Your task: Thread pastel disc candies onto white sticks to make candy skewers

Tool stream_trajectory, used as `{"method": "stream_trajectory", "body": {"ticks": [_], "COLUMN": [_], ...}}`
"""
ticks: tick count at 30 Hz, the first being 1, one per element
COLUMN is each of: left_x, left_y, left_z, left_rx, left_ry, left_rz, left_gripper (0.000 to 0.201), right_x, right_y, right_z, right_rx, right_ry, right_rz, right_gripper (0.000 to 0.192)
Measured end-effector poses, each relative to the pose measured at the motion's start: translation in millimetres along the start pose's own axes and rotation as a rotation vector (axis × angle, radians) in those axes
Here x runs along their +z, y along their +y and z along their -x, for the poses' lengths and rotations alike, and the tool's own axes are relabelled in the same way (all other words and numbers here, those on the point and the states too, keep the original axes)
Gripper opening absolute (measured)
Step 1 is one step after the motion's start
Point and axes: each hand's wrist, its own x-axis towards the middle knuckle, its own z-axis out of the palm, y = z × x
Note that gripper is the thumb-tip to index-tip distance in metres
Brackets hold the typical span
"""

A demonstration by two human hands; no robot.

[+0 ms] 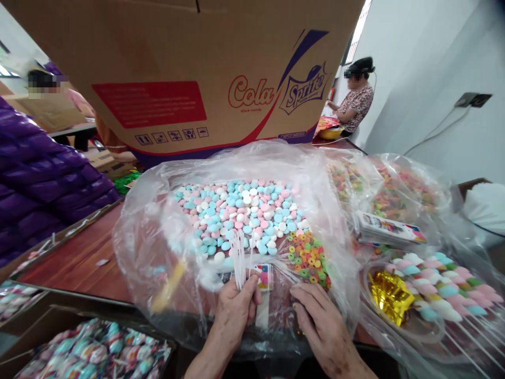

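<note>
The left hand point(233, 310) is closed around a bundle of thin white sticks point(239, 258), which stand up from the fist and lean over the clear plastic bag point(158, 221) in front of it. Just beside the thumb lies a small printed card point(265, 276). The right hand point(321, 321) rests flat on the crinkled plastic with the fingers loosely bent; it grasps nothing that can be seen. Inside the bag, a little beyond both hands, there is a heap of smooth round disc candies point(240, 210) in pink, white and pale blue, and near the right hand a smaller pile of little coloured ring candies point(310, 258). To the right, pastel marshmallow skewers point(437, 287) lie beside a wrinkled gold foil point(390, 295). A big cardboard box point(189, 68) stands behind the bag.
</note>
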Motion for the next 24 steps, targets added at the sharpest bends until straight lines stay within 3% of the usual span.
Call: {"method": "stream_trajectory", "body": {"ticks": [7, 13, 17, 20, 24], "left_x": [1.5, -2.8, -5.8, -5.1, -1.7], "left_y": [13, 47, 74, 83, 79], "left_z": [2, 9, 13, 15, 14], "left_rx": [-0.086, -0.199, -0.109, -0.022, -0.099], "left_ry": [-0.032, -0.014, 0.008, 0.071, 0.054], "left_rz": [-0.049, 0.184, 0.233, 0.257, 0.383], "left_gripper": [0.046, 0.036, 0.03, 0.027, 0.026], "right_x": [-6, -9, -9, -8, -8], "right_y": [2, 2, 1, 2, 2], "right_z": [-3, -8, -8, -5, -4], "right_rx": [-0.011, -0.049, -0.035, -0.03, -0.016], "right_ry": [-0.038, -0.026, -0.026, -0.027, -0.043], "right_rz": [-0.031, -0.058, -0.074, -0.084, -0.08], "right_gripper": [0.025, 0.025, 0.026, 0.027, 0.028]}}
